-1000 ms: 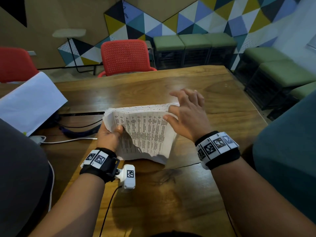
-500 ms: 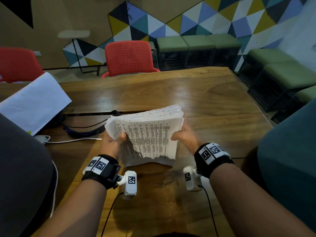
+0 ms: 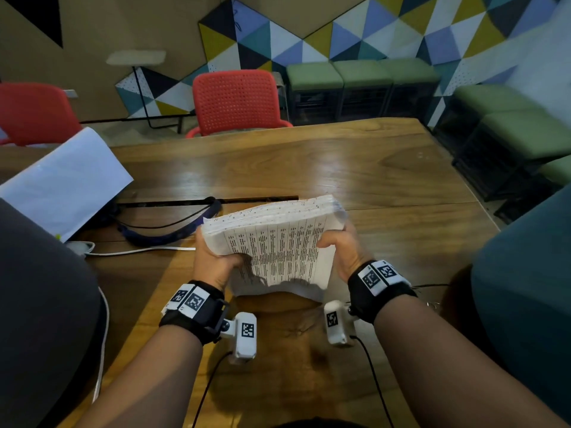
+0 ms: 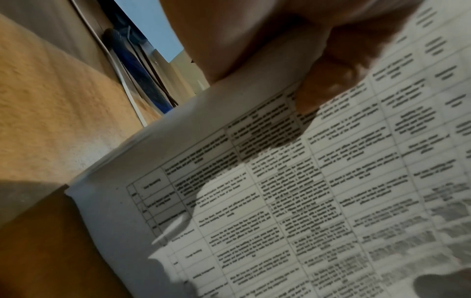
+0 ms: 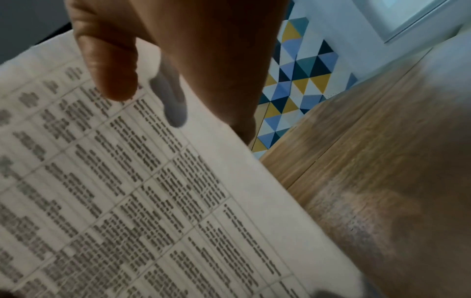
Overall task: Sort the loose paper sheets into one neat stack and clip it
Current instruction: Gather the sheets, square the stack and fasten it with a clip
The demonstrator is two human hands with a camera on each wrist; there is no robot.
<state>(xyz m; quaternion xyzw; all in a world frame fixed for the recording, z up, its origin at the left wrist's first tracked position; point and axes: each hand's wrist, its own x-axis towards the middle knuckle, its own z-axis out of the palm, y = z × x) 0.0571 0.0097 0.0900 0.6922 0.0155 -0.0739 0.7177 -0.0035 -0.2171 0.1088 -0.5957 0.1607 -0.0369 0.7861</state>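
Note:
A thick stack of printed sheets (image 3: 278, 242) with tables of text stands tilted on its lower edge on the wooden table (image 3: 355, 168). My left hand (image 3: 213, 257) grips its left side, thumb on the front page. My right hand (image 3: 343, 248) grips its right side, thumb on the front too. In the left wrist view the stack (image 4: 305, 201) fills the frame with my left thumb (image 4: 328, 86) on it. The right wrist view shows the printed page (image 5: 127, 191) under my right thumb (image 5: 109, 66). The fingers behind the stack are hidden. No clip is in view.
A white sheet (image 3: 65, 183) lies over something at the left. Beside it run a blue strap (image 3: 173, 233) and a white cable (image 3: 139, 250). Red chairs (image 3: 236, 100) stand past the far edge and green stools (image 3: 361, 75) line the wall. A dark slot (image 3: 210, 201) crosses the table.
My right hand came off the top of the sheets and took hold of the stack's right side. The fanned sheets are now squared into a tighter stack, raised more upright.

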